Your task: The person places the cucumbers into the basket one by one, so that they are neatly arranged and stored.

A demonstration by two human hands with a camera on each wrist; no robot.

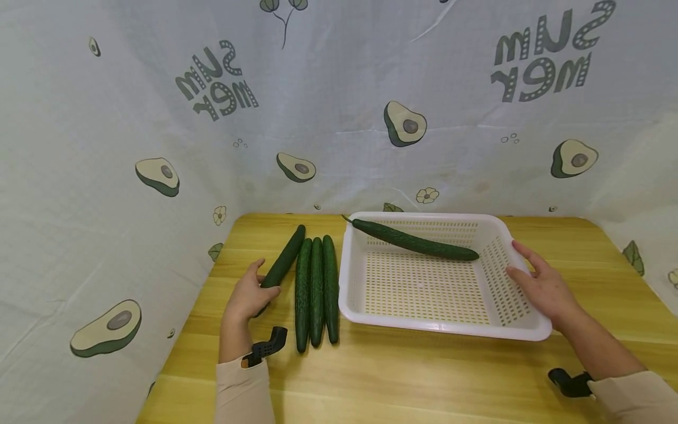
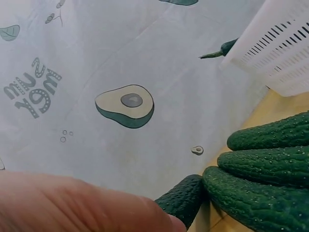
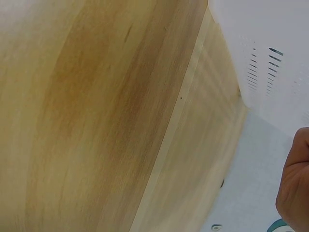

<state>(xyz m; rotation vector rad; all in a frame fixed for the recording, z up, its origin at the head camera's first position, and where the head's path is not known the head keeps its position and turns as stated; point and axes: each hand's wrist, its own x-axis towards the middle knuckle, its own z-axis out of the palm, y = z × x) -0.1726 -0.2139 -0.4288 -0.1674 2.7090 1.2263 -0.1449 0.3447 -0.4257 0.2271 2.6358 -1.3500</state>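
Note:
My left hand (image 1: 249, 292) holds a dark green cucumber (image 1: 286, 259) near its lower end, thumb on one side and fingers on the other. That cucumber slants, its far tip beside three more cucumbers (image 1: 316, 291) lying side by side on the table. In the left wrist view the thumb (image 2: 96, 203) crosses the held cucumber (image 2: 186, 200). My right hand (image 1: 545, 288) grips the right rim of a white perforated plastic basket (image 1: 445, 325). One long cucumber (image 1: 413, 240) lies across the basket's back, its stem end sticking out over the left rear corner.
The wooden table (image 1: 402, 383) runs back to a pale curtain (image 1: 339, 106) printed with avocados and lettering. Black wrist-worn cameras sit on the left wrist (image 1: 265, 346) and right wrist (image 1: 572, 383). The three lined-up cucumbers lie between the left hand and the basket.

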